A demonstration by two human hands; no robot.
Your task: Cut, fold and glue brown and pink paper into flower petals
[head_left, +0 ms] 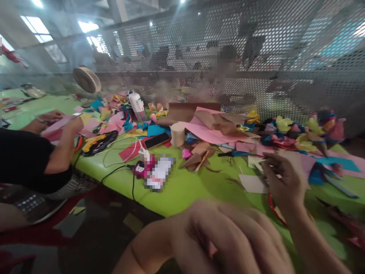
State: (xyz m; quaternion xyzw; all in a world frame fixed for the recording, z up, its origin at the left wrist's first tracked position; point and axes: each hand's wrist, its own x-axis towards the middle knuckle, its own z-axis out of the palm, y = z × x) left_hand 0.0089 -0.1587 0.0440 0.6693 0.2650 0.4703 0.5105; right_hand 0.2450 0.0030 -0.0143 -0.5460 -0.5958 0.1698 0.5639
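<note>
My left hand (225,238) is large and close to the camera at the bottom middle, knuckles up and fingers curled down. Whatever its fingers hold, if anything, is hidden beneath them. On the right, my right hand (283,180) hovers above the table with thumb and fingers drawn together. A thin pale edge shows at its fingertips, too unclear to name. Just left of it lies a cream paper piece (252,183). A red curved strip or handle (275,211) shows below the right wrist.
A green table (196,192) bears brown paper (182,112), pink paper (216,133) and crumpled scraps. Nearby are a phone (157,140), a second lit phone (160,173), a tape roll (178,135), cables and a bottle (137,104). A co-worker's arm (64,142) handles pink paper at left.
</note>
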